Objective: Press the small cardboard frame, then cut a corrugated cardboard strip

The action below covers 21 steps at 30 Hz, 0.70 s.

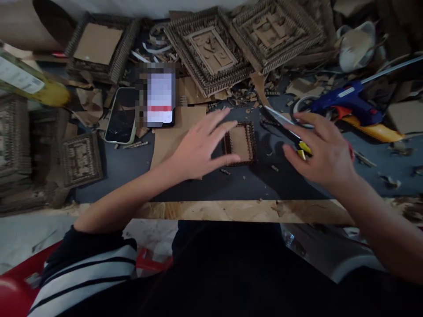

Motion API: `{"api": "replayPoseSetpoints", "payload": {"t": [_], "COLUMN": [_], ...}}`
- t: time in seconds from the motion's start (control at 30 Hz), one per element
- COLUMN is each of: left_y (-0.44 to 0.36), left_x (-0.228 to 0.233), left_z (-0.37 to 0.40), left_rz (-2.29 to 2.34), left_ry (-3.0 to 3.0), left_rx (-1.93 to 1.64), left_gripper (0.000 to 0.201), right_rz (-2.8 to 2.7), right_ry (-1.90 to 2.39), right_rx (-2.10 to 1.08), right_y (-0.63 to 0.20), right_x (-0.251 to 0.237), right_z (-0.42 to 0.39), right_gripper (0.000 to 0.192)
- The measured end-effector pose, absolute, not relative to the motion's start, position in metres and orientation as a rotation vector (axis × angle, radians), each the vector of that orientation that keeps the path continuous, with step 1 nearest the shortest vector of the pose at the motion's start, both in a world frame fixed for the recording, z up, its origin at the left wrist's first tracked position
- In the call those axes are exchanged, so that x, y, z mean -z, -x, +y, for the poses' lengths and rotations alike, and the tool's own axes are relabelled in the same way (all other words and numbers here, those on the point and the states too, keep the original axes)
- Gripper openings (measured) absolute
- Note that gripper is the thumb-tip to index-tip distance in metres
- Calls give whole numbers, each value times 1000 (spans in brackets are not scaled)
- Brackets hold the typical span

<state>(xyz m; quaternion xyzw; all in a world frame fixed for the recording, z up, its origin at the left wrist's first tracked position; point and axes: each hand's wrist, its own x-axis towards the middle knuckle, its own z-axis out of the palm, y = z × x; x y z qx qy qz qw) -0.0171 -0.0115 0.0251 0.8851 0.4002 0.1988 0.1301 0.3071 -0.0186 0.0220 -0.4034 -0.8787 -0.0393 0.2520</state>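
My left hand (203, 145) hovers with fingers spread at the left edge of a small rectangular cardboard frame (243, 143) with a dark corrugated border. Its fingertips overlap that edge in view; I cannot tell whether they touch it. My right hand (325, 147) is over a pair of scissors (280, 118), fingers curved and thumb apart. The pointed blades and a bit of yellow handle (304, 148) show, while the rest is hidden under the hand. A flat cardboard sheet (180, 125) lies beneath my left hand.
A blue glue gun (352, 101) lies at the right. Larger corrugated frames (211, 50) and cardboard scraps cover the back. Two phones, one dark (121, 116) and one lit (161, 94), rest left of centre. A yellow bottle (33, 81) and stacked frames (82, 159) stand left.
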Motion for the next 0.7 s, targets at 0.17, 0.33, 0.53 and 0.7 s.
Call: {"api": "replayPoseSetpoints", "payload": {"t": [0.17,0.33,0.53,0.7], "left_y": [50,62,42,35], "left_x": [-44,-43,-36,-32], "left_z": [15,24,18,-3], "left_rz": [1529,1793,1491,1374], "left_ry": [-2346,-2149,-2543,-2637], "left_rx": [-584,-623,-323,-164], "left_gripper": [26,21,49,57], "right_rz": [-2380,-2326,-2489,-2364], "right_ry": [1467,1764,1980,2378], "right_rx": [185,114,31,-329], "right_y": [-363,-386,-376,-378], "right_x": [-17,-9,-12,-21], "right_z": [-47,-55,-46,-37], "right_gripper": [46,61,59,69]}}
